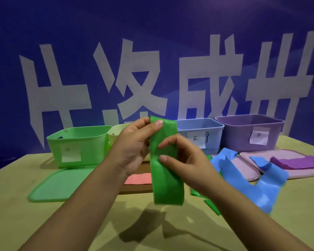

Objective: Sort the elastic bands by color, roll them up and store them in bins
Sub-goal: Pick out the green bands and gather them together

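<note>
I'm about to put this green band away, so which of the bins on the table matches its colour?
The green bin, leftmost in the row behind the left hand; the others are cream, blue and purple.

Far row: green bin point(78, 144), blue bin point(201, 134), purple bin point(248, 132), tops open. Obstacles: green lid point(60, 183) left, blue band point(252, 182) right. Near table point(43, 223) bare.

The band point(166, 171) held up in the middle is bright green. Behind it stand a light green bin point(78, 144), a pale cream bin point(116, 134), a pale blue bin point(203, 134) and a lilac bin point(243, 133), three with white labels. A mint green lid point(60, 183) lies flat. A sky blue band point(261, 183), folded purple bands point(297, 161), pink lids point(243, 165) and a salmon pink band point(139, 178) lie on the tan table point(43, 223). The wall point(152, 24) is deep blue with big white characters.
</note>
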`<control>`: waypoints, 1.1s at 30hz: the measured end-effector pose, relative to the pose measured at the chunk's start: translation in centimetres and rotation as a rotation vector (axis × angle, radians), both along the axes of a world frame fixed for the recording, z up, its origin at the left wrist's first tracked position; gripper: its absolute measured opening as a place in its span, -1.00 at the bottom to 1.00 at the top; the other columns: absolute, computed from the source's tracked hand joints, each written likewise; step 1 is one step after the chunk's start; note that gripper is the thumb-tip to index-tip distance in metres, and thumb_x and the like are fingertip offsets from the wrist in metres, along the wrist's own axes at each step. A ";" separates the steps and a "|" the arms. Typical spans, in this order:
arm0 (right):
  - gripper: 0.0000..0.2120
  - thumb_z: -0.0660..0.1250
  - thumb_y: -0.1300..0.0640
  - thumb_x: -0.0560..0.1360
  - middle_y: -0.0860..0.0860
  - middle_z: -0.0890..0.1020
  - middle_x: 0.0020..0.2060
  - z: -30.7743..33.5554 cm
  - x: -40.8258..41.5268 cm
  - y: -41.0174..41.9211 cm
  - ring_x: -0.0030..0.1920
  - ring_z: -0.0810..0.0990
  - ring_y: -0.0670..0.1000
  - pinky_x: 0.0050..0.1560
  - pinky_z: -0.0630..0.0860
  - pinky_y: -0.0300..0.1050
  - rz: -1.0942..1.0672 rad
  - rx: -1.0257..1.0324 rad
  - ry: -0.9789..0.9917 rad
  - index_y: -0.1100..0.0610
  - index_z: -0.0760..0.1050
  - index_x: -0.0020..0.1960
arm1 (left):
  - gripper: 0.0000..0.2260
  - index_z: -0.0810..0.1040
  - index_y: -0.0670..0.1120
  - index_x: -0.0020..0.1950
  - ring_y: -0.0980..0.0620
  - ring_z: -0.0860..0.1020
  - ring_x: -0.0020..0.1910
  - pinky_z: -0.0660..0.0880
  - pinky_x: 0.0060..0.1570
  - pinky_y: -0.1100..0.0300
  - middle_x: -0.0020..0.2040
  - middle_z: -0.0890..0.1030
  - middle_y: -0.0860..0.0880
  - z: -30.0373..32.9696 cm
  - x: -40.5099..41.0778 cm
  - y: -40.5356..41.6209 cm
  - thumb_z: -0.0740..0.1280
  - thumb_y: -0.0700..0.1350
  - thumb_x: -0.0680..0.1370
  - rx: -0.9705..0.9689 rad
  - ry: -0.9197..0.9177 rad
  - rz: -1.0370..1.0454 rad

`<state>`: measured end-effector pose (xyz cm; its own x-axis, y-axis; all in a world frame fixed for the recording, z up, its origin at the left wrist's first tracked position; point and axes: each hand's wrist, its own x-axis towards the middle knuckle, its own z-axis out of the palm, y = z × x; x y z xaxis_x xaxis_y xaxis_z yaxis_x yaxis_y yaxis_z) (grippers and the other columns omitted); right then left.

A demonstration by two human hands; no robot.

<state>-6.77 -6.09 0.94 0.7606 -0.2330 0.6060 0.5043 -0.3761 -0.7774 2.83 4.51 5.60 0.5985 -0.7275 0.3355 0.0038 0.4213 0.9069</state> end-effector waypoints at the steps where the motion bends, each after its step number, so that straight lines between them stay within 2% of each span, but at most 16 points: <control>1: -0.75 0.36 0.27 0.46 -0.15 0.59 -0.18 -0.3 0.0 0.3 -0.14 0.57 -0.18 -0.13 0.52 -0.27 0.009 -0.022 0.010 -0.09 0.52 -0.13 | -0.86 0.57 -0.15 -0.08 0.01 0.63 -0.20 0.57 -0.11 0.12 -0.20 0.65 -0.10 0.1 -0.1 -0.1 0.36 -0.17 0.38 -0.006 0.005 0.020; 4: -0.73 0.25 0.18 0.43 -0.22 0.61 -0.20 -1.6 0.0 1.0 -0.12 0.56 -0.22 -0.07 0.47 -0.32 -0.011 -0.059 0.038 -0.19 0.56 -0.19 | -0.97 0.55 -0.14 -0.12 0.02 0.63 -0.28 0.60 -0.24 0.15 -0.27 0.65 -0.08 0.2 -0.4 -0.6 0.33 -0.24 0.47 -0.048 -0.005 0.131; 6: -0.71 0.24 0.17 0.44 -0.26 0.61 -0.22 -2.6 0.0 1.3 -0.13 0.55 -0.26 -0.08 0.44 -0.36 -0.016 -0.073 0.073 -0.22 0.56 -0.22 | -0.94 0.55 -0.15 -0.12 0.05 0.63 -0.31 0.61 -0.27 0.17 -0.31 0.65 -0.05 0.3 -0.4 -0.8 0.31 -0.27 0.51 -0.079 -0.036 0.219; 9: -0.69 0.28 0.25 0.52 -0.31 0.60 -0.23 -4.2 -0.3 1.1 -0.14 0.52 -0.31 -0.09 0.40 -0.42 0.041 -0.091 0.174 -0.16 0.56 -0.19 | -0.94 0.53 -0.15 -0.13 0.09 0.62 -0.35 0.59 -0.32 0.21 -0.34 0.64 -0.02 0.4 -0.1 -0.6 0.31 -0.28 0.52 -0.104 -0.088 0.343; 13: -0.68 0.30 0.27 0.53 -0.30 0.61 -0.19 -5.2 -0.7 0.2 -0.11 0.54 -0.26 -0.06 0.46 -0.34 0.082 -0.104 0.307 -0.16 0.58 -0.15 | -0.91 0.54 -0.10 -0.17 0.04 0.61 -0.25 0.58 -0.20 0.11 -0.26 0.62 -0.04 0.5 0.9 -0.1 0.34 -0.25 0.52 -0.118 -0.128 0.470; 16: -0.69 0.32 0.27 0.52 -0.30 0.59 -0.18 -5.4 -0.5 -0.2 -0.13 0.51 -0.29 -0.07 0.43 -0.34 0.038 -0.133 0.334 -0.16 0.57 -0.13 | -0.92 0.54 -0.11 -0.18 -0.01 0.59 -0.19 0.58 -0.11 0.06 -0.23 0.60 -0.06 0.1 1.2 -0.1 0.35 -0.24 0.51 -0.113 -0.221 0.538; 19: -0.72 0.37 0.13 0.48 -0.23 0.46 0.11 -4.8 0.1 -0.4 0.07 0.46 -0.21 0.17 0.42 -0.09 -0.203 -0.294 0.260 -0.30 0.54 -0.14 | -0.88 0.49 -0.19 -0.16 -0.05 0.52 -0.20 0.58 -0.08 -0.05 -0.15 0.55 -0.19 -0.3 1.0 -0.1 0.37 -0.17 0.50 -0.087 -0.450 0.700; 20: -0.76 0.37 0.08 0.48 -0.20 0.42 0.20 -4.1 0.2 -0.3 0.17 0.45 -0.20 0.23 0.42 -0.08 -0.246 -0.259 0.174 -0.30 0.53 -0.10 | -0.85 0.47 -0.21 -0.18 -0.06 0.52 -0.17 0.57 -0.06 -0.09 -0.09 0.52 -0.20 -0.4 0.8 -0.1 0.37 -0.16 0.49 -0.060 -0.558 0.754; 22: -0.85 0.33 0.05 0.47 -0.13 0.46 0.23 -2.2 0.2 0.3 0.21 0.46 -0.24 0.14 0.46 -0.29 -0.215 -0.099 -0.033 -0.16 0.53 0.01 | -0.83 0.42 -0.21 -0.23 0.05 0.50 -0.06 0.55 -0.04 -0.02 0.01 0.47 -0.10 -0.7 0.0 -0.4 0.37 -0.19 0.48 -0.002 -0.775 0.799; 23: -0.85 0.31 0.04 0.46 -0.12 0.54 0.16 -1.3 0.2 0.6 0.14 0.52 -0.23 0.04 0.48 -0.34 -0.155 0.006 -0.107 -0.05 0.52 0.02 | -0.82 0.40 -0.18 -0.25 0.14 0.47 0.00 0.55 -0.03 0.06 0.06 0.44 -0.04 -0.8 -0.6 -0.5 0.36 -0.22 0.48 0.018 -0.876 0.792; 25: -0.84 0.32 0.01 0.42 -0.16 0.61 -0.12 0.0 0.3 1.3 -0.09 0.58 -0.18 -0.11 0.49 -0.29 -0.039 0.182 -0.165 0.08 0.44 -0.08 | -0.83 0.39 -0.14 -0.25 0.27 0.42 0.06 0.53 -0.06 0.22 0.12 0.42 0.01 -1.0 -1.7 -0.5 0.35 -0.27 0.47 0.031 -1.052 0.735; 26: -0.79 0.34 -0.02 0.41 -0.14 0.59 -0.22 0.2 0.5 1.5 -0.16 0.57 -0.14 -0.14 0.49 -0.24 -0.028 0.222 -0.170 0.09 0.40 -0.11 | -0.85 0.40 -0.14 -0.24 0.26 0.42 0.06 0.51 -0.09 0.30 0.14 0.43 0.01 -0.9 -2.0 -0.3 0.34 -0.30 0.45 0.036 -1.121 0.699; 28: -0.75 0.37 -0.02 0.42 -0.09 0.61 -0.24 0.3 0.7 1.7 -0.15 0.61 -0.10 -0.11 0.55 -0.15 -0.024 0.280 -0.172 0.10 0.39 -0.05 | -0.90 0.45 -0.13 -0.19 0.20 0.44 0.07 0.49 -0.05 0.37 0.17 0.47 0.02 -0.2 -2.3 0.3 0.34 -0.29 0.44 0.111 -1.196 0.599; 29: -0.75 0.36 0.00 0.46 -0.04 0.63 -0.18 0.3 0.7 1.5 -0.10 0.63 -0.05 -0.07 0.59 -0.10 -0.008 0.329 -0.176 0.12 0.40 0.01 | -0.93 0.50 -0.11 -0.13 0.20 0.45 0.09 0.49 0.00 0.36 0.20 0.47 0.05 0.2 -2.3 0.7 0.36 -0.23 0.45 0.181 -1.216 0.525; 31: -0.75 0.25 0.02 0.49 0.05 0.65 -0.07 0.4 0.5 1.0 -0.01 0.65 0.02 0.00 0.59 0.00 0.028 0.435 -0.166 0.10 0.45 0.12 | -0.78 0.58 0.00 0.07 0.21 0.41 0.18 0.44 0.13 0.29 0.30 0.41 0.12 0.5 -2.2 1.5 0.41 -0.02 0.44 0.360 -1.285 0.368; 33: -0.76 0.18 0.03 0.51 0.06 0.67 -0.01 0.6 0.2 0.4 0.03 0.65 0.07 0.01 0.58 0.05 0.050 0.524 -0.139 0.01 0.52 0.12 | -0.67 0.58 0.12 0.14 0.23 0.33 0.23 0.33 0.18 0.25 0.34 0.36 0.21 0.4 -2.2 2.0 0.36 0.17 0.42 0.453 -1.343 0.338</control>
<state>-6.55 -5.73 1.55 0.6997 -0.4959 0.5143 0.6229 0.0709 -0.7791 0.62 6.50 5.96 0.1861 -0.8118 0.5534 -0.9759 -0.0872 0.2002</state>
